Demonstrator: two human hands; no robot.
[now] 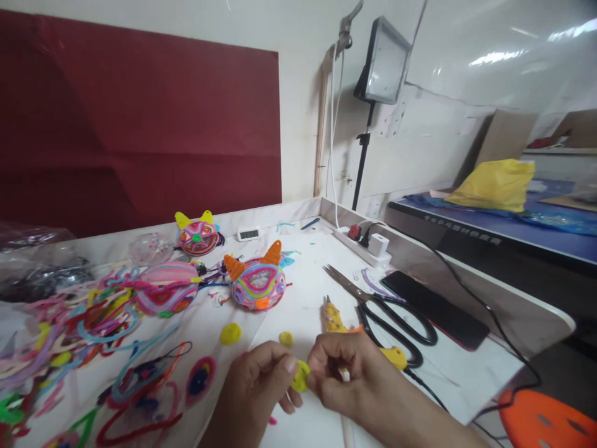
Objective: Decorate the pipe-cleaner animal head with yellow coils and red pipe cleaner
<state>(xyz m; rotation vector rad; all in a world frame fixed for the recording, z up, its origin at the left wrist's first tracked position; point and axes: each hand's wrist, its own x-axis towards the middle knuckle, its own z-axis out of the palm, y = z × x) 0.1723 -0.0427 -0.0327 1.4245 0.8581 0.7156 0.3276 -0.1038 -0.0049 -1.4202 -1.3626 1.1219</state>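
Note:
My left hand point(261, 386) and my right hand point(349, 379) meet at the front of the table, both with fingers closed in a pinch. Between their fingertips is a small yellow coil of pipe cleaner point(301, 377). Just beyond them lie a larger yellow disc point(230, 334) and a smaller yellow disc point(286, 338). A yellow glue gun point(333, 317) rests behind my right hand, which partly hides it. Farther back sits a striped cat-face ornament point(259, 287) with orange ears. To the left of my hands is a pink-rimmed eye-shaped coil point(200, 381).
Black-handled scissors point(387, 311), a phone point(433, 308) and a power strip point(364, 247) are on the right. Loose pipe cleaners point(84, 330) crowd the left side. A yellow-eared ornament point(196, 235) and a white digital timer point(248, 234) stand at the back.

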